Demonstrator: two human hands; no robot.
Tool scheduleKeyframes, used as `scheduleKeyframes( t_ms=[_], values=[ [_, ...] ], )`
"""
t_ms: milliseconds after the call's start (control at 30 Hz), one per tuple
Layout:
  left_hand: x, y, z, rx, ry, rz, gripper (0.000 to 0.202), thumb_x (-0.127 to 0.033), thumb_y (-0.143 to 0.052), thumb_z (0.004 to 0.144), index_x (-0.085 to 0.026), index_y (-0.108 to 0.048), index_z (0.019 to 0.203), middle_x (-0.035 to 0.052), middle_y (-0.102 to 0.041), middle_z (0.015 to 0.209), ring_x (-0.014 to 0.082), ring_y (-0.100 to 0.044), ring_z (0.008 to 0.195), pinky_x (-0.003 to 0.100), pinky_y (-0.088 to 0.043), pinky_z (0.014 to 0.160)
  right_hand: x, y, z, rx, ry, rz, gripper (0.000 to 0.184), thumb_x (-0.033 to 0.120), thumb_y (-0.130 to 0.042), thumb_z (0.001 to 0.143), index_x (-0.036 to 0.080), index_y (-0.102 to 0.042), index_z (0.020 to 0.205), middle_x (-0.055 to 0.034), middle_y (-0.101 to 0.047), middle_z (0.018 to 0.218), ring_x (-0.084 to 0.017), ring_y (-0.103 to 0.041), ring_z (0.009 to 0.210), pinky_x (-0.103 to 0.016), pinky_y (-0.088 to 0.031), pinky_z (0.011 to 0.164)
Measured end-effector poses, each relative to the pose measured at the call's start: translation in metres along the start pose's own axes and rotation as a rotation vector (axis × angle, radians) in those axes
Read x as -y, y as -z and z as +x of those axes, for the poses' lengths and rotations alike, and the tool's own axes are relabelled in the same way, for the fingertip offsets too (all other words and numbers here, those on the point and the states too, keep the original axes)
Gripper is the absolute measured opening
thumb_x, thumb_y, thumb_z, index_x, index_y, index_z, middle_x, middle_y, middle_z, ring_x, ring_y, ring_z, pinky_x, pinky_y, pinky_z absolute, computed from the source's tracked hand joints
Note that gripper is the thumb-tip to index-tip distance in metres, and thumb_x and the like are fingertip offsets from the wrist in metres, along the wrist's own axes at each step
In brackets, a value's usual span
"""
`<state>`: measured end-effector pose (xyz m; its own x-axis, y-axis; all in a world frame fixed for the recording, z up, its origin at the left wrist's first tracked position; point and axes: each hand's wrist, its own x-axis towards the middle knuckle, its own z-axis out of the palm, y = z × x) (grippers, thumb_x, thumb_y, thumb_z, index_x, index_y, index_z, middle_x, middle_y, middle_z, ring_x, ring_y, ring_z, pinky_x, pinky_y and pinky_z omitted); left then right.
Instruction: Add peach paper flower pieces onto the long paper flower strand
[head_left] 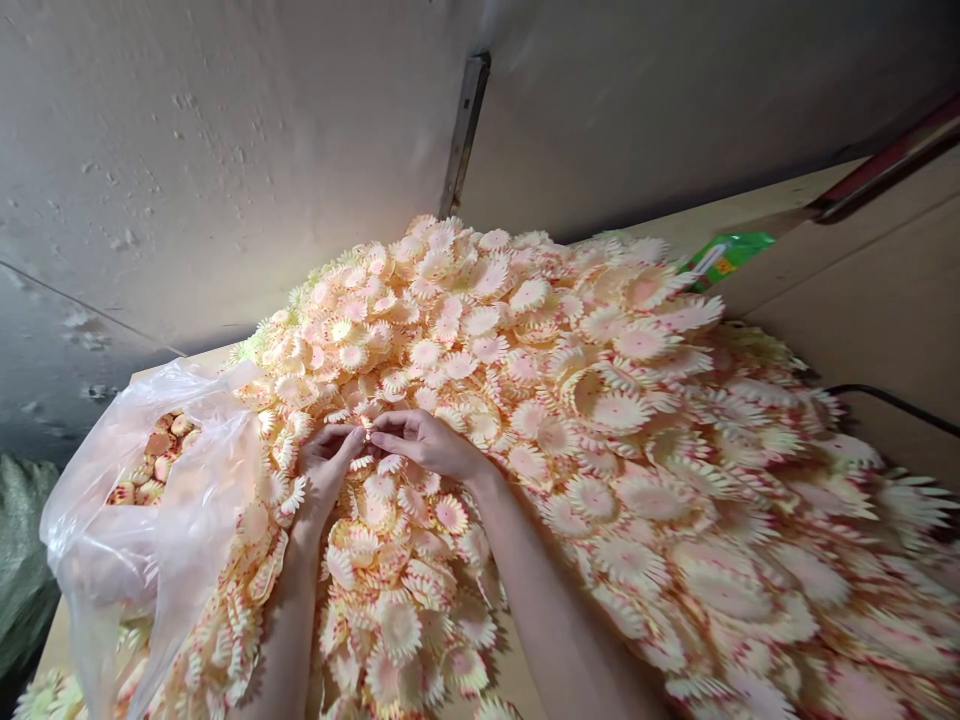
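Note:
A large heap of pale cream and pink artificial flower petal discs (480, 320), with fringed edges and red flecks, spreads across the table. My left hand (330, 452) and my right hand (416, 440) meet over the near slope of this heap. Thumb and fingers of both are pinched close together, fingertips nearly touching. Between them is something small and pale, too small to make out. More loose discs (397, 630) lie between my forearms.
At the left, a translucent plastic bag (180, 540) holds several round, red-flecked flower pieces (161, 455). A green packet (724, 260) lies behind the heap at the right. A black cable (892, 402) runs in from the right edge. A grey wall (225, 170) stands behind.

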<state>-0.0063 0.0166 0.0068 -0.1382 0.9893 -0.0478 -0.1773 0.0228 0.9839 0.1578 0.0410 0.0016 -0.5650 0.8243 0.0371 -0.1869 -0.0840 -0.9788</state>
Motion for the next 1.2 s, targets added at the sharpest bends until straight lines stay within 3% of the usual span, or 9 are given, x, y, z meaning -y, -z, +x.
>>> scheduleKeyframes(
  t_ms=[333, 667, 1000, 1200],
  values=[
    [0.0008, 0.0016, -0.0001, 0.019, -0.006, 0.027, 0.025, -0.034, -0.081, 0.066, -0.013, -0.07, 0.073, 0.0019, -0.071, 0.07, 0.0131, -0.066, 0.065, 0.03, -0.06, 0.07, -0.0032, 0.001, 0.0011, -0.003, 0.004, -0.044, 0.03, 0.039, -0.069, 0.082, 0.015, -0.071, 0.099, -0.0066, -0.071, 0.094, -0.019, -0.067, 0.092, -0.037, -0.053, 0.088],
    [0.0018, 0.0017, 0.0003, 0.015, -0.003, 0.024, 0.024, -0.034, -0.08, 0.067, -0.014, -0.07, 0.074, 0.0024, -0.07, 0.071, 0.0134, -0.065, 0.066, 0.032, -0.059, 0.072, -0.0024, -0.0008, 0.0011, -0.013, 0.001, -0.004, 0.027, 0.039, -0.07, 0.081, 0.015, -0.071, 0.095, -0.0051, -0.07, 0.091, -0.018, -0.066, 0.087, -0.035, -0.054, 0.084],
    [-0.0021, 0.0016, -0.0039, 0.046, 0.021, 0.065, 0.025, -0.032, -0.081, 0.065, -0.014, -0.066, 0.076, 0.0022, -0.07, 0.071, 0.0134, -0.065, 0.066, 0.028, -0.056, 0.067, 0.0005, -0.0012, 0.002, -0.055, -0.033, 0.001, 0.024, 0.037, -0.071, 0.078, 0.015, -0.069, 0.085, -0.0033, -0.065, 0.083, -0.015, -0.062, 0.079, -0.03, -0.051, 0.076],
    [0.0016, 0.0025, -0.0009, 0.04, 0.023, 0.043, 0.03, -0.042, -0.075, 0.071, -0.014, -0.065, 0.072, 0.0003, -0.064, 0.069, 0.0108, -0.061, 0.065, 0.023, -0.055, 0.065, 0.0041, -0.0038, 0.0024, -0.069, -0.052, 0.009, 0.022, 0.037, -0.069, 0.077, 0.014, -0.066, 0.076, -0.0027, -0.063, 0.075, -0.016, -0.061, 0.075, -0.033, -0.052, 0.075]
  ],
)
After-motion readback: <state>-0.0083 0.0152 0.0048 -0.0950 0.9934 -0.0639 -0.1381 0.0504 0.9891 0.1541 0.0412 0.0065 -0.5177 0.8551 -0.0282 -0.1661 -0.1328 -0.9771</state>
